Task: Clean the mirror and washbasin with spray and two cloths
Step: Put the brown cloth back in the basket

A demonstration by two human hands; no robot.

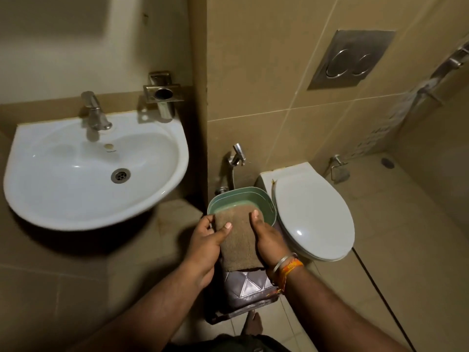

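Brown cloth [238, 238], gripped two-handed, hides perhaps half the green tub [241, 199].

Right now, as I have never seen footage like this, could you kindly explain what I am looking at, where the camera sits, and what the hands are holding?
There is no machine here: these are a person's two bare hands, filmed by one wide-angle camera worn on the head, looking forward and down. That is why the arms enter from the bottom edge.

The left hand and the right hand both grip a folded brown cloth, one on each side. They hold it above a green tub, which appears to sit on a dark patterned stool.

To the left is the white washbasin with its tap. To the right is a toilet with its lid down. No spray bottle or second cloth shows in this picture.
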